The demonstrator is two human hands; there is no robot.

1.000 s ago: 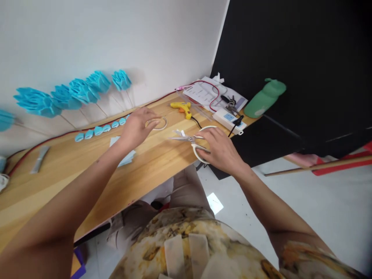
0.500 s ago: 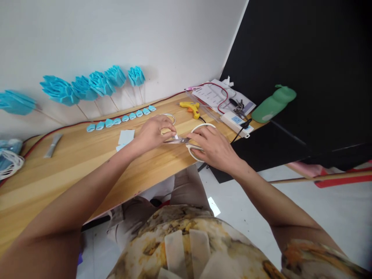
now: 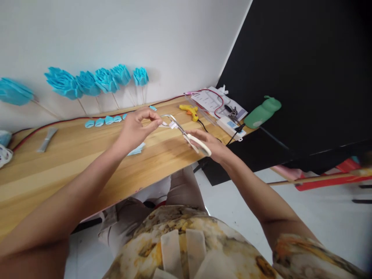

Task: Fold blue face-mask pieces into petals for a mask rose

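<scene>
My right hand (image 3: 213, 146) grips the white handles of a pair of scissors (image 3: 190, 136), raised above the wooden table (image 3: 72, 159) with the blades pointing left. My left hand (image 3: 136, 128) is pinched shut near the blade tips, on a small white scrap (image 3: 173, 124) stuck at the blades. A tape ring lies behind the blades, mostly hidden. Pale blue paper pieces (image 3: 136, 149) lie on the table under my left wrist.
Blue paper flowers (image 3: 95, 79) on sticks lean on the white wall. A row of small blue folded pieces (image 3: 104, 120) runs along the back. A yellow glue gun (image 3: 188, 110), power strip (image 3: 231, 126), papers, keys and a green bottle (image 3: 261, 112) sit at the right end.
My right hand has lifted the scissors off the table. My left hand left the tape ring, came to the blades and rose with them, pinching the white scrap.
</scene>
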